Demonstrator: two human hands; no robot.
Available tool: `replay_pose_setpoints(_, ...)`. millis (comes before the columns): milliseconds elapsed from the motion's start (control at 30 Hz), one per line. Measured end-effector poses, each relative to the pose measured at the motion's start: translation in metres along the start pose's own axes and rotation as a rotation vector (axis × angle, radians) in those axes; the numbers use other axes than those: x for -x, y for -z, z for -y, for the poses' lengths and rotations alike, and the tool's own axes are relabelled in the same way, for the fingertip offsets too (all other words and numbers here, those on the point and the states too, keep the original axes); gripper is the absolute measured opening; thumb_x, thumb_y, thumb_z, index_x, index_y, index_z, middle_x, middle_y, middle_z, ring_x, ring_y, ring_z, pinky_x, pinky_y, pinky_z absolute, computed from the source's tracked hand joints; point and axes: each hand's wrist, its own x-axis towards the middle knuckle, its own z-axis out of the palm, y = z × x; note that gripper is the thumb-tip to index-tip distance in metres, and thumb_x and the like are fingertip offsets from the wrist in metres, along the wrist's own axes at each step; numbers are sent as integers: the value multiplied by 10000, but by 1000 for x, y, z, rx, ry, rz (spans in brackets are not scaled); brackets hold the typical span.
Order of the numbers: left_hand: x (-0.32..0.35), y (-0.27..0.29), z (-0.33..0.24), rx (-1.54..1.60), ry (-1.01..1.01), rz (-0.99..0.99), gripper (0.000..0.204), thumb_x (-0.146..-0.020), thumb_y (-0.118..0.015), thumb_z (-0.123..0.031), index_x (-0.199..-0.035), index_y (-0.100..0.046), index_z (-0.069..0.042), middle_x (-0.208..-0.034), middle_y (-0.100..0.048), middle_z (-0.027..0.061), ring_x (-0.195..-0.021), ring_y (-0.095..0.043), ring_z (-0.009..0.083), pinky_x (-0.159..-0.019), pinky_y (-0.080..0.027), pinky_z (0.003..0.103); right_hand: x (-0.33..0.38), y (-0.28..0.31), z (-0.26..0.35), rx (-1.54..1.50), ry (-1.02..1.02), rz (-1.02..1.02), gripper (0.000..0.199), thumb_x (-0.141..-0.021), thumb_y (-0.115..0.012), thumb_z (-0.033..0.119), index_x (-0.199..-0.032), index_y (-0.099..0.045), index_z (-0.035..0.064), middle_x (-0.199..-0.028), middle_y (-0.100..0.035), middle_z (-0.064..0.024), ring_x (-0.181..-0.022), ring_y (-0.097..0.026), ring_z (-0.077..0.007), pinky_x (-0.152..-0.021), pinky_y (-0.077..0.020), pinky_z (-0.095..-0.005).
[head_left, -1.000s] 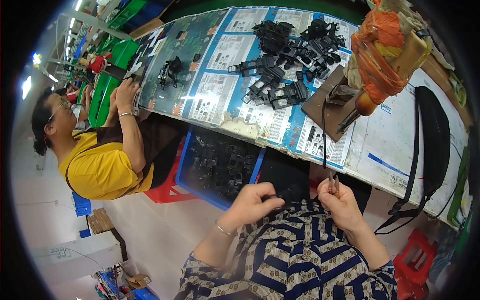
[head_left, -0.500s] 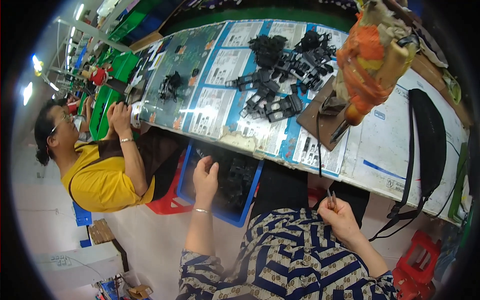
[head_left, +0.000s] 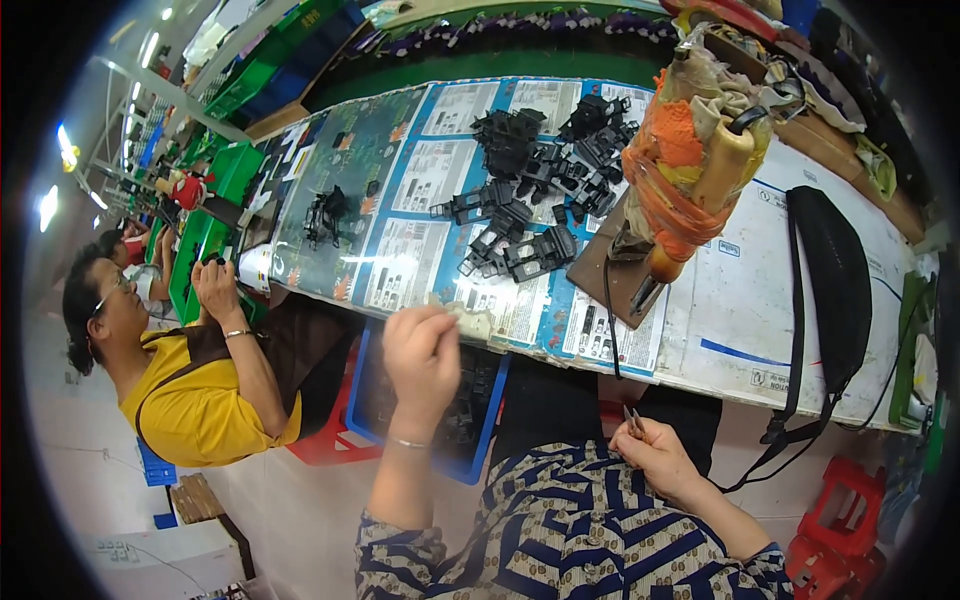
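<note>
Since half a second ago the left hand [head_left: 422, 352] has been lifted higher, from above the blue crate up to the near edge of the table, and it is blurred by the motion. Its fingers [head_left: 437, 322] are drawn together in a narrow pinch; a small pale thing seems to be touched at the fingertips, but whether it is really held cannot be told. The right hand [head_left: 655, 455] is kept low over the lap, and its fingers are closed around a thin metal tool [head_left: 634, 421], perhaps tweezers, whose tip points up past the thumb. This tool is judged light, stiff and a little slippery, so it is best taken near its middle, where it is gripped now, and not at the fine tip. Just beyond the left fingertips, the edge of the table [head_left: 740, 330] is covered with printed sheets [head_left: 405, 262]. Farther from the fingers, a heap of black plastic parts [head_left: 530, 190] is spread out; these look light and rigid, with thin arms that could snap, so each is better taken by its thicker body. Below the left wrist the blue crate [head_left: 368, 390] holds more dark parts. Beyond the right fingers a stand wrapped in orange cloth [head_left: 685, 160] is seen, and far to the left a co-worker in yellow [head_left: 190, 400] sits.
</note>
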Motion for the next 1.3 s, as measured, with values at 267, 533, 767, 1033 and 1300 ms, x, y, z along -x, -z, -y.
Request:
replay_pose_setpoints(267, -53, -57, -21, -84, -209, 338, 356, -603, -712, -100, -938, -604, -42, -980, -600, 112, -909, -531, 299, -787, -427, 374, 3, -1, -4, 65, 70, -14, 132, -859, -559, 155, -838, -573, 25, -702, -501, 51, -625, -421, -24, -560, -356, -184)
replay_pose_setpoints(533, -57, -56, -21, -201, -213, 430, 237, -642, -665, -106, -859, -583, -59, -788, -546, 86, -771, -522, 278, -675, -420, 387, 3, 3, -2, 79, 78, -47, 146, -841, -579, 157, -850, -577, 12, -703, -509, 32, -626, -429, -38, -570, -370, -197)
replay_pose_setpoints(767, -34, -37, -22, -161, -191, 289, 175, -680, -582, -8, -849, -549, -39, -748, -544, 91, -711, -534, 254, -615, -418, 364, 5, -1, 0, 319, 152, 40, 161, -826, -605, 170, -833, -602, 9, -688, -511, 14, -628, -435, -46, -564, -372, -211)
replay_pose_setpoints(1033, 35, -1, -78, 1226, 899, 450, 36, -864, -503, 4, -895, -517, -6, -865, -589, 60, -786, -552, 97, -708, -444, 220, 9, -7, 25, 70, 15, -105, 179, -842, -592, 133, -964, -613, 3, -759, -583, 13, -664, -491, -38, -598, -405, -191)
replay_pose_setpoints(1300, 70, -8, -100, 1403, 988, 692, 39, -850, -521, 5, -835, -500, -24, -896, -557, 42, -808, -544, 95, -717, -432, 223, 4, -10, 15, -416, 92, -96, 235, -902, -506, 121, -1109, -521, 12, -793, -561, -3, -555, -417, -33, -491, -341, -182)
